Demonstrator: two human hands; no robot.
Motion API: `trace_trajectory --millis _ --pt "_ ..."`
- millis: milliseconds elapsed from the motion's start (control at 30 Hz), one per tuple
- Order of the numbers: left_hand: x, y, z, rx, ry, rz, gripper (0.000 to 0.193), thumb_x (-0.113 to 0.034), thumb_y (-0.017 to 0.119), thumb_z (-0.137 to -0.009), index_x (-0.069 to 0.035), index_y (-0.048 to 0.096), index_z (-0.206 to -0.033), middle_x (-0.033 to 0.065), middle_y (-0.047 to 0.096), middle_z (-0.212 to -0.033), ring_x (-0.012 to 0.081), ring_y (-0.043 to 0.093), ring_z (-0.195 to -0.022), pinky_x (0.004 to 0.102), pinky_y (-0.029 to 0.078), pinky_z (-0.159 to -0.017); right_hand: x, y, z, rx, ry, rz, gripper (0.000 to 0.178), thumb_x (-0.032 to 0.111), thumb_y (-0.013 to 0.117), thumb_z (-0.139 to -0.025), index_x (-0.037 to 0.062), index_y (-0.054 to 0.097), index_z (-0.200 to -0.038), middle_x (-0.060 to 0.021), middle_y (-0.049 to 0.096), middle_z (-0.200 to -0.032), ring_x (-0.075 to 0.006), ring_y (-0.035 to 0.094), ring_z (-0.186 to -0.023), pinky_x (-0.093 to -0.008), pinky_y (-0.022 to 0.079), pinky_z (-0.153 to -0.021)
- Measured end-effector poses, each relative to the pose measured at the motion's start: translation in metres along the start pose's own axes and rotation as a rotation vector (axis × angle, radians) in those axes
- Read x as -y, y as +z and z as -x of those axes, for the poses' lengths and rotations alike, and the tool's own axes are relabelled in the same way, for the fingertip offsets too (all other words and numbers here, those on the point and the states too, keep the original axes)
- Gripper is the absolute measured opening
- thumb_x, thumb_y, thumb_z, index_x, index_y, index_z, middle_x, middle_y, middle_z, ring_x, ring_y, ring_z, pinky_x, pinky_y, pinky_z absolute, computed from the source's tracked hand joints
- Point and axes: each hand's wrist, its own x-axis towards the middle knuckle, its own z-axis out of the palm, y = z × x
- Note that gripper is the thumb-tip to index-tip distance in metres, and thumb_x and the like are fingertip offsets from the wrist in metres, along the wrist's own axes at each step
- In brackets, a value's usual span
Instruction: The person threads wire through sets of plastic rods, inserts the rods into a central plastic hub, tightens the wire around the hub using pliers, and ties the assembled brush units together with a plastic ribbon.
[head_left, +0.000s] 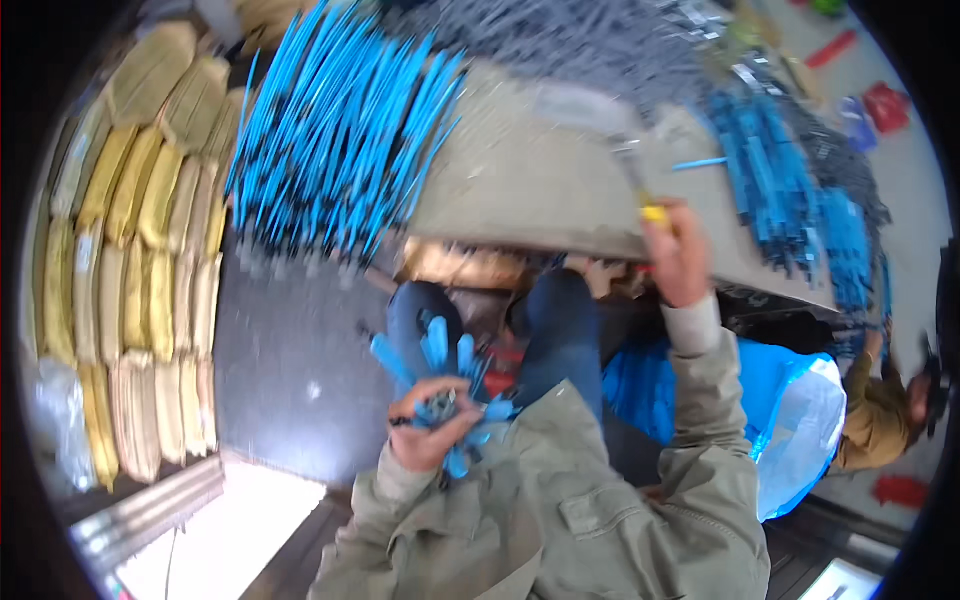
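Observation:
My left hand (432, 425) is close to my body, over my lap. Its fingers are wrapped round a bunch of blue strips (393, 358), which stick out on several sides. My right hand (678, 258) is raised over the near edge of the table, closed round the yellow handle of a tool (653, 214). The tool has a metal neck and a pale, broad head, smeared by motion, so its exact kind does not show. One loose blue strip (700, 163) lies on the table (530, 160) beyond the tool.
Long blue strips with dark ends (340, 130) are spread at the table's left; more blue strips (765, 180) lie at its right. Dark grey pieces (570, 45) are heaped at the back. Wrapped bundles (130, 250) are stacked at left. A blue bag (780, 390) and another person (885, 415) are at right.

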Motion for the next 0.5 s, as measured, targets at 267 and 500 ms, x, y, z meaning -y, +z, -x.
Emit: trace_trajectory --millis 267,500 --pt "-0.003 -0.002 -0.017 0.115 0.145 0.016 0.036 -0.001 0.074 -0.069 0.000 0.059 -0.102 0.0103 0.062 -0.084 0.0171 0.062 -0.076 0.0276 0.048 -0.067 0.087 -0.005 0.055 0.476 -0.321 0.013 0.015 0.003 0.059 -0.081 0.0061 0.057 -0.095 -0.0113 0.054 -0.107 -0.0241 0.057 -0.092 -0.0387 0.047 -0.080" --pt "-0.001 0.001 -0.008 0.217 0.257 -0.054 0.036 -0.005 0.076 -0.068 0.000 0.059 -0.099 0.0115 0.062 -0.083 0.0219 0.061 -0.072 0.0288 0.047 -0.062 0.089 0.010 0.052 0.372 -0.714 0.388 0.015 0.012 0.065 -0.076 0.0105 0.062 -0.091 -0.0065 0.051 -0.120 -0.0232 0.051 -0.111 -0.0465 0.037 -0.096"
